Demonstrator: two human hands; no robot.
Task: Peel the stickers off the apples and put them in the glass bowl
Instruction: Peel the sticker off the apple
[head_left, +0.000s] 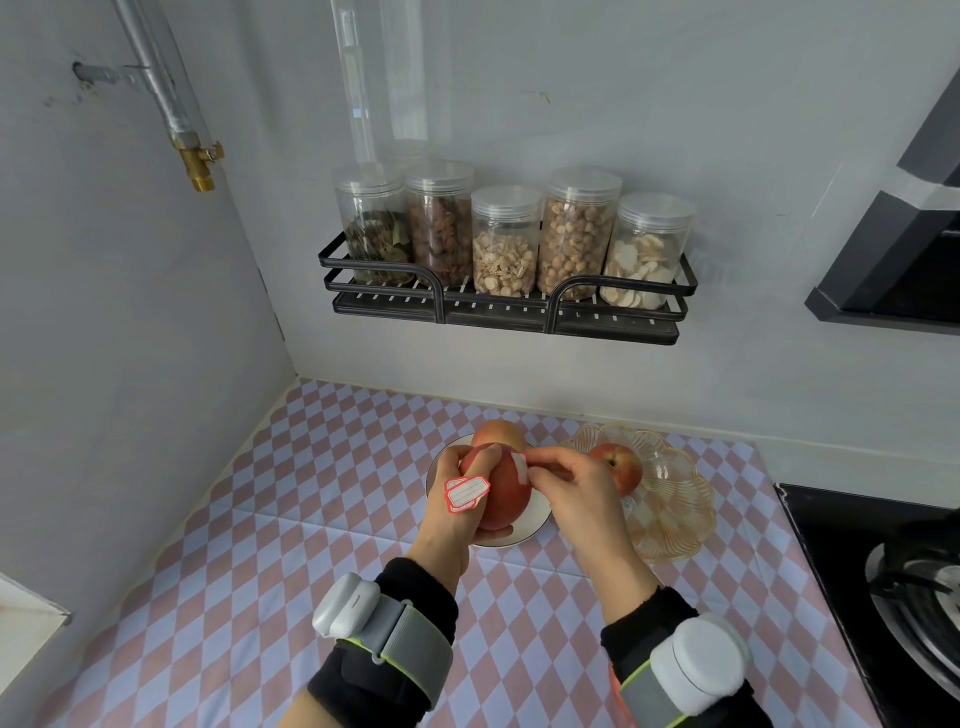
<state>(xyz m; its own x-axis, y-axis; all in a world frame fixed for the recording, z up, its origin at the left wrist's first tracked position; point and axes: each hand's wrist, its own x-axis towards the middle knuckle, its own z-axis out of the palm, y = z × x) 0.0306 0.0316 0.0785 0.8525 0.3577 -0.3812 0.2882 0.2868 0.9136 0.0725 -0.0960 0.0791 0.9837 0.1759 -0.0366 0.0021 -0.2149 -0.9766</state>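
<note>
My left hand (457, 499) grips a red apple (504, 493) above a white plate (537, 525). A white sticker with a red border (466, 493) clings to the fingers of that hand. My right hand (582, 493) pinches a second sticker (521, 466) that is partly lifted from the top of the held apple. Another apple (498, 435) rests on the far side of the plate. One apple (618, 464) lies in the amber glass bowl (675, 514), just right of the plate.
The counter carries a pink and white checked cloth (291, 545). A black wall rack (498, 306) with several clear jars hangs above. A gas hob (904, 582) lies at the right edge, a range hood (904, 249) above it. A pipe with a brass valve (200, 161) runs down the left wall.
</note>
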